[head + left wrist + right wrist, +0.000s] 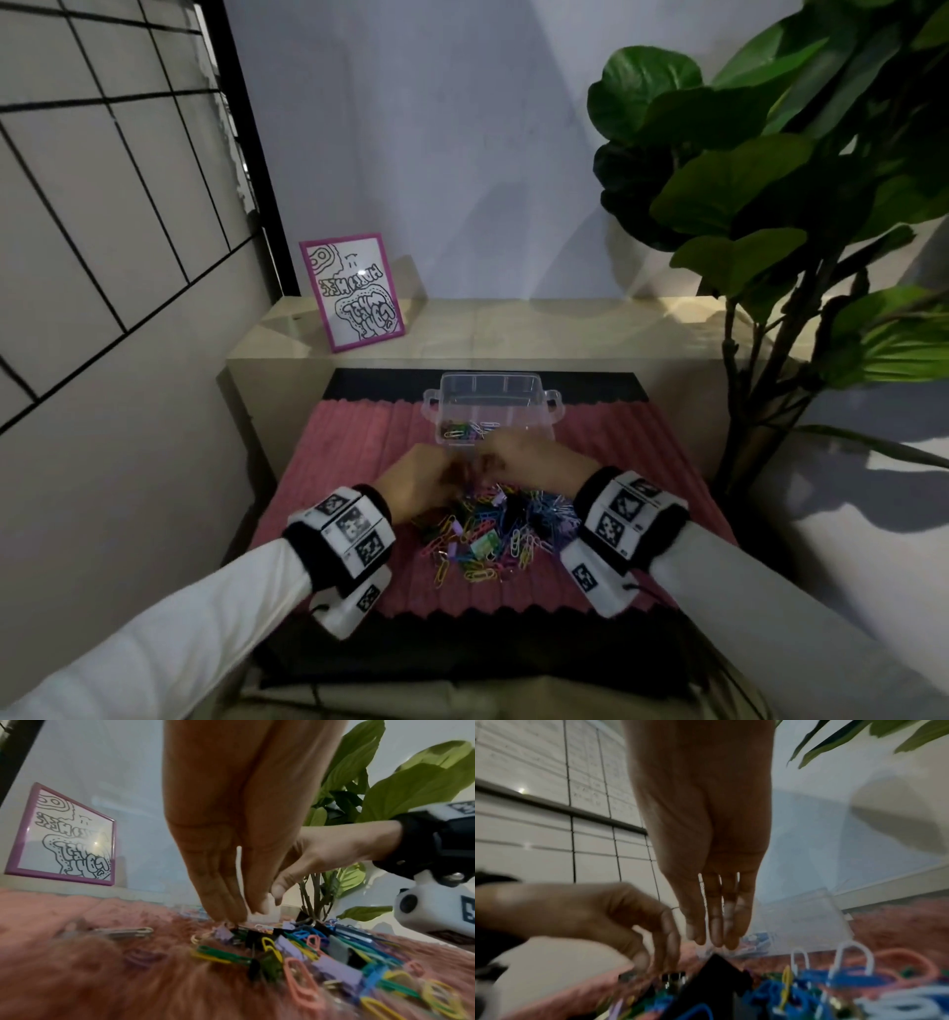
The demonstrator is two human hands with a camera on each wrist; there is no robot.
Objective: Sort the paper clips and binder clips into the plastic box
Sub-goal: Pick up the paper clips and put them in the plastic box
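1. In the head view I see my left hand (416, 480) and my right hand (534, 457) meeting just above centre of the frame, both over the far edge of the heap of clips (488, 534).
2. The heap is a mix of coloured paper clips (303, 981) and binder clips (336, 971), lying on a pink ribbed mat (339, 462) in the lower middle of the head view.
3. The clear plastic box (490, 406) stands just beyond the hands, above centre, on the far part of the mat. Some coloured clips already lie in its near part; I cannot tell which compartment.
4. Left grip: in the left wrist view the fingers (223, 902) point straight down, held together, tips touching the clips at a lilac binder clip (223, 933). I cannot tell whether they have hold of anything.
5. Right grip: in the right wrist view the fingers (716, 923) hang straight and close together, tips just above a black binder clip (713, 981), with nothing in them that I can see.
6. A pink-framed drawing (352, 293) leans on the ledge at left of centre; a large-leaved plant (770, 169) fills the upper right.
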